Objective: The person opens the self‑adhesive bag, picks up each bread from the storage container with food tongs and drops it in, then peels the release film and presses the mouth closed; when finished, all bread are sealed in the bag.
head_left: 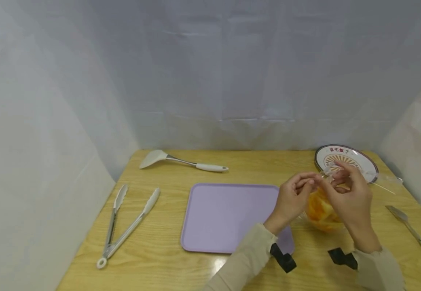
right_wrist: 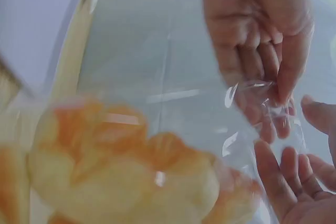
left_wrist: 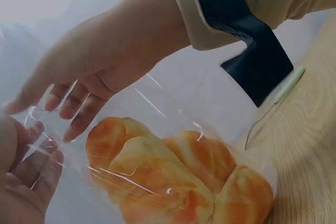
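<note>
A clear plastic bag (left_wrist: pixel 173 114) holds several golden-brown bread rolls (left_wrist: pixel 157 177); in the head view the rolls (head_left: pixel 321 210) show beneath the hands, right of the lilac tray. My left hand (head_left: pixel 292 198) pinches the gathered mouth of the bag between thumb and fingers, as the right wrist view shows with the left hand (right_wrist: pixel 257 35) coming down from above. Close beside it, my right hand (head_left: pixel 354 202) is at the same bag mouth. Its thumb and fingers (right_wrist: pixel 283 182) stand apart, touching the loose film. The hands partly hide the bag's top.
The lilac tray (head_left: pixel 228 218) lies mid-table. Steel tongs (head_left: pixel 123 234) lie spread at left, a white-headed turner (head_left: pixel 181 161) at the back. A patterned plate (head_left: pixel 368 163) stands back right, near a thin white strip (head_left: pixel 383 188). A green-handled spatula (head_left: pixel 415 238) lies far right.
</note>
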The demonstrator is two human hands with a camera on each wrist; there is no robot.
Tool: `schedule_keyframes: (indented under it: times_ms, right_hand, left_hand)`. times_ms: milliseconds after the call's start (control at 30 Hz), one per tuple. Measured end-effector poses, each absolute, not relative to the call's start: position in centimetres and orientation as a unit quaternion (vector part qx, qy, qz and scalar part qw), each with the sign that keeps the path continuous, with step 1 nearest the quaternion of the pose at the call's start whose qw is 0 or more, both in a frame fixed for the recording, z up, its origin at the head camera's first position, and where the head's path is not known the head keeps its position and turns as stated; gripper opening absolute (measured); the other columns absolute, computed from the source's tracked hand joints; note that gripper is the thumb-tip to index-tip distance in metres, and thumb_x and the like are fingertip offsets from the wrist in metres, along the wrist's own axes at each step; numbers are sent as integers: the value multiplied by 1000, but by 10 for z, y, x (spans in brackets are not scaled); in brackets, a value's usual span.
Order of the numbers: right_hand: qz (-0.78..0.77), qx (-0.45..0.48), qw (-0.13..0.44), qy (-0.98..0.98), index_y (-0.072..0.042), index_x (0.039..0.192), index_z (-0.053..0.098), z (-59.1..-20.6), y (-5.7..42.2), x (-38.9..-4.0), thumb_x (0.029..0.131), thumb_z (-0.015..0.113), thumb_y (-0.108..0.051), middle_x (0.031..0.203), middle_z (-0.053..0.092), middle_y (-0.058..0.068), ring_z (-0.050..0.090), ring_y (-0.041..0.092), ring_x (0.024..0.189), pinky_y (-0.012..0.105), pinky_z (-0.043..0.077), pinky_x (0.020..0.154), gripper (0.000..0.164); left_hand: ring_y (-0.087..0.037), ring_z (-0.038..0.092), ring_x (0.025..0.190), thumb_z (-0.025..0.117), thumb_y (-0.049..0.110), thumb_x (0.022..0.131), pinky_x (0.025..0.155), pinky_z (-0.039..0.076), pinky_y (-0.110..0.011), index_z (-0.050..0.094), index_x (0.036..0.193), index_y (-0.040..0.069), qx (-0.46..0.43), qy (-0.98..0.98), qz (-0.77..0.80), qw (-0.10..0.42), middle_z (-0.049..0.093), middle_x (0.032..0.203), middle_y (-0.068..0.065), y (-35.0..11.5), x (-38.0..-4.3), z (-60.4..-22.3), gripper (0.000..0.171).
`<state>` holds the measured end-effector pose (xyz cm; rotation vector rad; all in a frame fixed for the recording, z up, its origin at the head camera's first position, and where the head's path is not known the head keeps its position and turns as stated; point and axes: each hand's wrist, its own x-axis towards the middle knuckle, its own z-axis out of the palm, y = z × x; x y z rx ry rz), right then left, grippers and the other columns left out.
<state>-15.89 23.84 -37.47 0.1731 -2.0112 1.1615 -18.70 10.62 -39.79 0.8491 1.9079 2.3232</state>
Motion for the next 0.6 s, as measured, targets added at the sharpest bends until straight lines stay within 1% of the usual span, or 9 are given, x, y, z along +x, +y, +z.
schedule_keyframes:
  times_ms: [33, 133, 200, 233, 300, 400, 533, 600]
  right_hand:
    - [469, 49, 381, -796, 4, 127, 60, -372, 238, -159, 77, 76, 7, 84, 50, -18, 51, -12, 69, 0, 43, 63, 52]
    - [509, -23, 325, -796, -4, 126, 64, -366, 236, -159, 87, 71, -6, 80, 51, -15, 50, -5, 65, 5, 45, 58, 39]
    - [540, -53, 295, -787, -6, 121, 68, -364, 236, -159, 91, 67, -10, 83, 54, -15, 52, -1, 66, 7, 47, 57, 30]
    - [556, -59, 285, -778, -5, 117, 70, -363, 236, -159, 92, 66, -10, 85, 57, -14, 54, 0, 66, 8, 49, 58, 26]
    - [572, -55, 284, -768, -3, 108, 73, -362, 236, -159, 91, 66, -6, 89, 62, -15, 56, 2, 66, 9, 49, 60, 18]
    - [588, -40, 292, -753, -6, 101, 75, -362, 237, -159, 91, 65, -2, 88, 66, -16, 59, 2, 64, 9, 49, 60, 15]
    - [631, -5, 297, -717, -7, 96, 75, -363, 240, -159, 90, 64, 2, 80, 68, -10, 61, 2, 61, 10, 50, 60, 15]
    - [657, 17, 291, -695, -5, 95, 74, -364, 243, -159, 90, 63, 4, 76, 68, -7, 62, 3, 62, 11, 52, 60, 16]
  left_hand:
    - [-29, 67, 111, 49, 12, 102, 88, 53, -18, 57, 125, -6, 275, 616, 738, 4, 65, 123, -25, 106, -187, -398, 30]
    - [-20, 67, 111, 49, 15, 103, 90, 51, -16, 57, 127, -2, 281, 632, 722, -6, 67, 123, -20, 105, -187, -399, 31]
    - [-18, 67, 112, 48, 16, 103, 92, 50, -16, 56, 129, 0, 285, 634, 719, -8, 67, 123, -19, 104, -186, -400, 31]
    - [-18, 67, 112, 48, 16, 103, 92, 49, -16, 55, 130, 1, 286, 634, 719, -7, 67, 123, -19, 104, -186, -400, 32]
    - [-17, 67, 112, 50, 15, 102, 92, 49, -16, 54, 132, 2, 285, 632, 721, -3, 67, 122, -18, 103, -186, -401, 33]
    - [-11, 67, 108, 56, 15, 99, 89, 50, -16, 56, 132, 6, 274, 640, 718, 7, 68, 122, -16, 103, -187, -402, 34]
    - [-1, 65, 104, 60, 20, 97, 89, 50, -15, 65, 125, 8, 271, 670, 691, 5, 70, 119, -10, 102, -189, -405, 31]
    - [0, 66, 103, 58, 21, 99, 89, 50, -15, 68, 119, 5, 280, 676, 682, -3, 72, 117, -10, 102, -190, -407, 28]
